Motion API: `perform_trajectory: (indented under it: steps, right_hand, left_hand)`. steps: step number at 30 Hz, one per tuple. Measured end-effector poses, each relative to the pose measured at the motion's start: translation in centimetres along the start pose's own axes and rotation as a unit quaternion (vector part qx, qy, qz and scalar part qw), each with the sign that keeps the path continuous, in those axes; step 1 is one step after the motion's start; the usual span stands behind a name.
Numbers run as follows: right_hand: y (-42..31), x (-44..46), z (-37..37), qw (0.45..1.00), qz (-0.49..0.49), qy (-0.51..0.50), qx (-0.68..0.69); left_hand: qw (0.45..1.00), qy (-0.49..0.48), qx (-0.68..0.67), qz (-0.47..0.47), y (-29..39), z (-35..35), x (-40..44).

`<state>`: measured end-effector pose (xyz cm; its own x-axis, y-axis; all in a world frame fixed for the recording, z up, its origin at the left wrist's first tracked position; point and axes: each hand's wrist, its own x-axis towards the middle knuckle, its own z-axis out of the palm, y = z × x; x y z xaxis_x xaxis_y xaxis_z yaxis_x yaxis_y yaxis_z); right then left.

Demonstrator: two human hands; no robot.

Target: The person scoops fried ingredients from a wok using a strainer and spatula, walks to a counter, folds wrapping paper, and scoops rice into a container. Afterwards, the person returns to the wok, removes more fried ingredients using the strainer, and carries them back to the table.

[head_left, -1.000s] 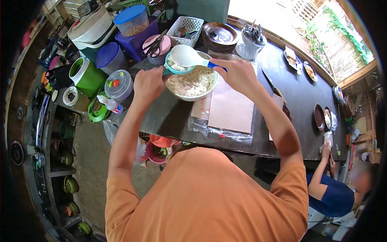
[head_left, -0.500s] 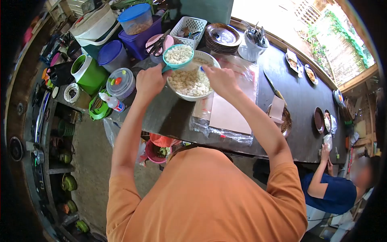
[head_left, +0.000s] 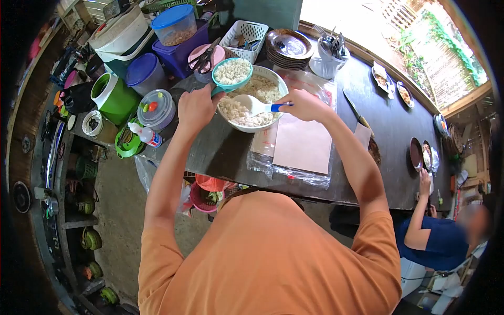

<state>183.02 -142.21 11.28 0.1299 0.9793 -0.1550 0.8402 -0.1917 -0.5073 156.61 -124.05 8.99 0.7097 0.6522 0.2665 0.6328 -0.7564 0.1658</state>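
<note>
My left hand (head_left: 198, 107) grips the handle of a teal cup (head_left: 231, 85) heaped with white rice (head_left: 234, 70). The cup is held over the left rim of a large white bowl (head_left: 245, 127), which also contains rice. In my right hand (head_left: 305, 105) is a rice paddle (head_left: 256, 106) with a white head and a blue handle. Its head rests on the rice inside the bowl, tilted toward the left. Brown paper sheets (head_left: 302, 147) lie on clear plastic just right of the bowl.
Lidded tubs (head_left: 157, 107), a glue-like white bottle (head_left: 147, 134) and scissors (head_left: 203, 56) stand to the left. Behind the bowl are stacked brown plates (head_left: 289, 44) and a cutlery container (head_left: 329, 60). A knife (head_left: 356, 110) lies rightward. Another person (head_left: 433, 239) works at the table's right end.
My right hand has moved slightly right and down, and the paddle has swung from the bowl's back to the rice in its middle. The other person's hand has reached farther forward.
</note>
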Motion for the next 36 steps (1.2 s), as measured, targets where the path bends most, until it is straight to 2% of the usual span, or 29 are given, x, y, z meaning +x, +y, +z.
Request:
perform_trajectory:
  steps: [1,5,7,9,11,13,15,16,18,21,22,24,25,27,28,30,32,34,35,36]
  right_hand:
    - [0.4,0.0,-0.3,0.998,0.031,-0.03,0.037]
    - [0.8,-1.7,-2.7,0.991,0.077,-0.024,0.104]
    - [0.6,-2.9,-4.3,0.987,0.103,0.029,0.122]
    - [0.0,-3.8,-6.0,0.99,0.096,0.052,0.088]
    - [-0.4,-4.5,-6.8,0.983,0.09,0.159,0.03]
    - [-3.2,-5.1,-7.1,0.98,0.099,0.171,0.026]
    - [-4.3,-5.1,-6.3,0.966,0.059,0.25,-0.026]
    - [-5.0,-5.0,-5.7,0.966,0.06,0.251,-0.025]
    - [-5.9,-4.9,-4.8,0.951,-0.006,0.284,-0.118]
    - [-5.6,-4.5,-4.4,0.945,-0.011,0.306,-0.115]
    - [-5.1,-4.3,-4.5,0.945,-0.012,0.307,-0.115]
    - [-3.5,-4.0,-4.5,0.954,-0.06,0.292,-0.022]
    - [-3.2,-3.8,-4.0,0.954,-0.06,0.292,-0.022]
    - [-3.4,-3.7,-3.0,0.969,-0.071,0.23,-0.061]
    - [-4.2,-3.9,-2.7,0.971,-0.019,0.216,-0.099]
    - [-4.3,-3.5,-2.6,0.968,-0.013,0.219,-0.122]
    - [-3.8,-2.9,-2.8,0.964,-0.007,0.224,-0.144]
    - [-3.0,-2.9,-3.1,0.953,-0.054,0.278,-0.104]
    - [-2.8,-3.0,-3.2,0.953,-0.055,0.278,-0.104]
    - [-3.1,-3.3,-3.4,0.956,-0.097,0.262,-0.093]
  left_hand:
    - [1.0,0.003,0.006,-0.001,0.0,0.0,0.0]
    - [0.999,0.046,0.014,0.005,-0.9,-0.2,-0.3]
    - [0.997,0.072,0.019,0.017,-1.4,-0.3,-0.5]
    - [0.995,0.096,0.026,0.03,-1.5,-0.4,-0.6]
    - [0.994,0.091,0.036,0.04,-1.3,-0.7,-0.7]
    - [0.995,0.076,0.035,0.046,-0.7,-1.0,-0.6]
    - [0.996,0.061,0.033,0.052,0.0,-0.9,-0.5]
    - [0.997,0.042,0.034,0.057,0.3,-0.8,-0.4]
    - [0.997,0.023,0.036,0.064,0.7,-0.7,-0.2]
    - [0.996,0.027,0.033,0.078,1.0,-0.9,-0.1]
    - [0.996,0.03,0.034,0.08,1.1,-1.1,-0.2]
    - [0.996,0.032,0.035,0.082,1.0,-1.3,-0.4]
    - [0.995,0.039,0.033,0.085,1.0,-1.3,-0.4]
    - [0.994,0.046,0.029,0.091,1.3,-1.3,-0.3]
    - [0.993,0.057,0.038,0.098,1.6,-1.3,-0.3]
    - [0.991,0.068,0.047,0.102,1.9,-1.2,-0.7]
    - [0.994,0.035,0.029,0.096,1.9,-1.1,-0.6]
    - [0.994,0.04,0.027,0.095,2.1,-1.7,-0.7]
    - [0.995,0.048,0.025,0.089,2.1,-2.0,-0.7]
    - [0.995,0.048,0.025,0.086,2.0,-2.2,-0.7]
